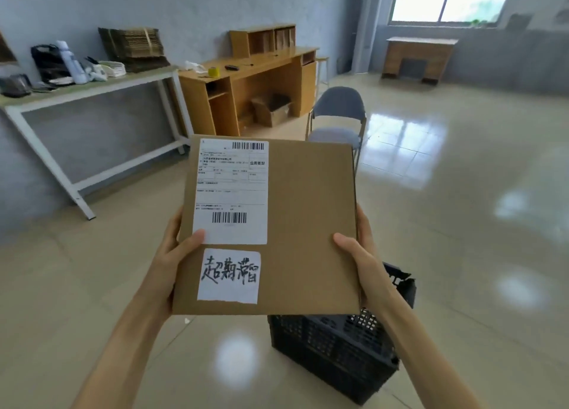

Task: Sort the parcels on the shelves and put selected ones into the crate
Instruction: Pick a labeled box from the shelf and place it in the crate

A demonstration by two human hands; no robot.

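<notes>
Two hands hold one flat brown parcel (271, 226) up in front of the camera, its labelled face turned toward the viewer: the left hand (172, 254) grips the left edge with its thumb lying on the corner of the printed label (231, 193), and the right hand (358, 254) grips the right edge with its thumb on bare cardboard; the fingers behind are hidden. Below the printed label sits a handwritten sticker (229, 275), which looks like the mark that decides this parcel's fate. The black crate (338, 350) stands on the floor directly below and a little right, partly hidden by the parcel's near edge. If this one is selected, the sound way is to tip it flat, keep both grips until it is over the crate's mouth, and lower it in level rather than dropping it, since it is wide and could catch the rim. Farther off stand a chair (338, 116), a wooden desk (252, 79) and a white table (92, 91) against the left wall
</notes>
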